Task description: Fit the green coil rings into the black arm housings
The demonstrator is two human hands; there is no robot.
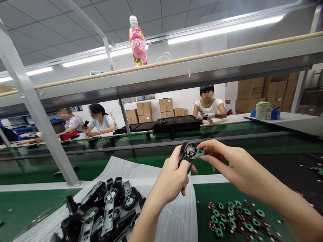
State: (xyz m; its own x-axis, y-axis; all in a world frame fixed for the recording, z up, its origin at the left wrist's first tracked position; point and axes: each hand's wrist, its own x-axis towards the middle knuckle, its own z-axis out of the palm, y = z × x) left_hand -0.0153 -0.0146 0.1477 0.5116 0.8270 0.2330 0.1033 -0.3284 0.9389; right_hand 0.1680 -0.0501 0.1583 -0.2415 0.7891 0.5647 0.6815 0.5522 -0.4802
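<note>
Under lights (225, 29), circuit boards (232, 224) strew a green worktop (203, 193).

Two hands (171, 179) (234, 160) hold one housing (190, 152), one board (201, 153) (loose boards (232, 224) uncountable).

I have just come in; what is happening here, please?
A person's left hand holds a round-ended black part; the right hand pinches a small green board at the edge of its round end, not seated inside. Similar parts are piled on a white sheet at left; loose green boards with wires lie at right. Other people are farther back.
</note>
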